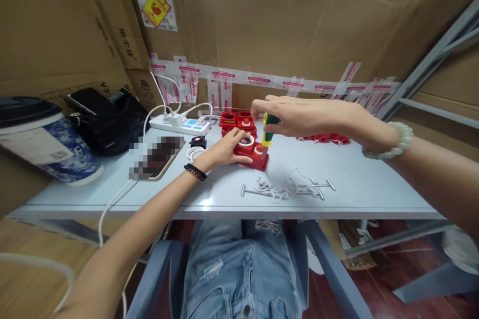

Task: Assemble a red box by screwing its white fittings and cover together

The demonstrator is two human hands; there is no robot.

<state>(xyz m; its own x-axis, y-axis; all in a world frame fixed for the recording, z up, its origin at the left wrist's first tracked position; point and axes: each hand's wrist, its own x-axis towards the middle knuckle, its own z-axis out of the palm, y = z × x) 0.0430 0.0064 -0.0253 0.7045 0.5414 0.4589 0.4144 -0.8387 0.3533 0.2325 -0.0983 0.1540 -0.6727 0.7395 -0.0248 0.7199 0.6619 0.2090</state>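
My right hand grips a screwdriver with a green and yellow handle, held upright. Its tip meets the right end of a red plastic box, near a corner. On that box's top are a white ring around a dark round part and a smaller red dome with a white rim. My left hand is closed around the box's left side, thumb in front and fingers over the top, pressing it to the table. Behind it stand more red boxes of similar make.
Several small screws and metal T-shaped rods with white string lie in front. Left are a phone, a small black box, a power strip and a large cup. Red parts lie behind my right forearm. Cardboard walls the back.
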